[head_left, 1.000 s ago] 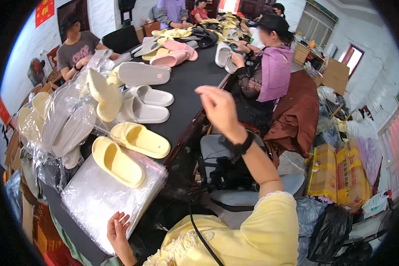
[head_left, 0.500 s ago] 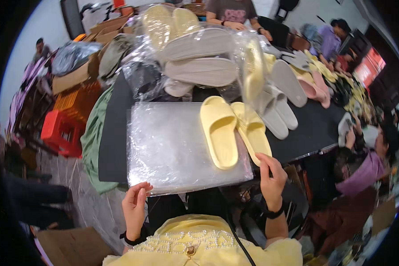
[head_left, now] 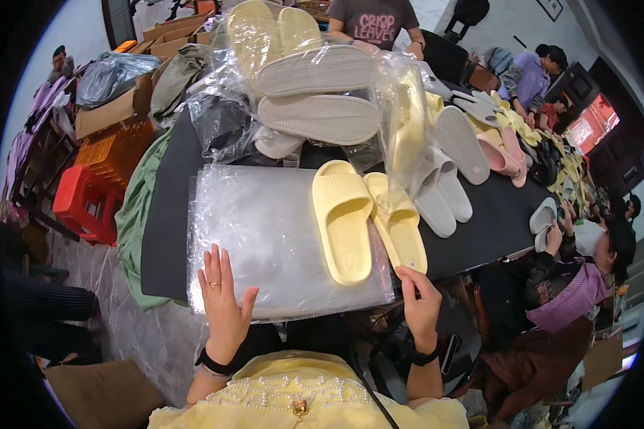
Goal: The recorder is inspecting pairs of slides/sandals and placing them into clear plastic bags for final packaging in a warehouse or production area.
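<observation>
A pair of pale yellow slippers lies side by side on the right part of a stack of clear plastic bags, toes pointing away from me. My right hand has its thumb and fingertips closed on the heel edge of the right yellow slipper. The left yellow slipper rests next to it, untouched. My left hand is spread with the fingers stretched out over the near left part of the bag stack. Whether its palm presses on the plastic, I cannot tell.
Bagged grey slippers and bagged yellow slippers are piled at the table's far side. Unbagged grey slippers and pink slippers lie to the right. A red stool stands left. Several people work around the table.
My left hand has moved forward from the bags' near edge onto the stack, its fingers straightening out. My right hand stays at the right slipper's heel. The view has shifted slightly.
</observation>
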### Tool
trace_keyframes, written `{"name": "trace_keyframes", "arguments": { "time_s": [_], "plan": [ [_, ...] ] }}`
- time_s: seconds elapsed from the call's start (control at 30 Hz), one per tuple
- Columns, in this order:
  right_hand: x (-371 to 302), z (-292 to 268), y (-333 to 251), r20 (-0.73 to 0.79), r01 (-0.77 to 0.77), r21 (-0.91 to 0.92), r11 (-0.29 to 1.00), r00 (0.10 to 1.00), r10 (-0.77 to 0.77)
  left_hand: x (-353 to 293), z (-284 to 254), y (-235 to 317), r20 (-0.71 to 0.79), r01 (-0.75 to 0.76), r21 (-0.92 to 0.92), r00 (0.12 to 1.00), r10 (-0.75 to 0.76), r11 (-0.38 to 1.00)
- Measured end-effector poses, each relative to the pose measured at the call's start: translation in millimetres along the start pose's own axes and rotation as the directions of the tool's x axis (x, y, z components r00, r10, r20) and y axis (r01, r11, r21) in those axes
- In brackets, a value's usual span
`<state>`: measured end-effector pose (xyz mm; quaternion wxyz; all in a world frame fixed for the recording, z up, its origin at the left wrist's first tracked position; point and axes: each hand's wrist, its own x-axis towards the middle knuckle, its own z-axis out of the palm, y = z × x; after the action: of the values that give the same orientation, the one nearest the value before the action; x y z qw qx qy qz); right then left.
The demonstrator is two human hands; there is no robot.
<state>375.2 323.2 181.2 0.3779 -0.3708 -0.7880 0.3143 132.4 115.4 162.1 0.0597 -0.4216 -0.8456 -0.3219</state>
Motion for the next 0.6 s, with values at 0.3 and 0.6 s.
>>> {"name": "trace_keyframes", "arguments": {
  "time_s": [0.3,0.6],
  "plan": [
    [20,3,16,0.085,-0.014,-0.095,0.995,0.996,0.022,-14,44,-36,0.086,0.009,0.320,0.996,-0.039,0.947],
    [63,10,0,0.341,0.229,-0.305,0.925,0.933,-0.118,-3,33,-26,0.094,0.074,0.257,0.990,-0.101,0.964]
  ]
}}
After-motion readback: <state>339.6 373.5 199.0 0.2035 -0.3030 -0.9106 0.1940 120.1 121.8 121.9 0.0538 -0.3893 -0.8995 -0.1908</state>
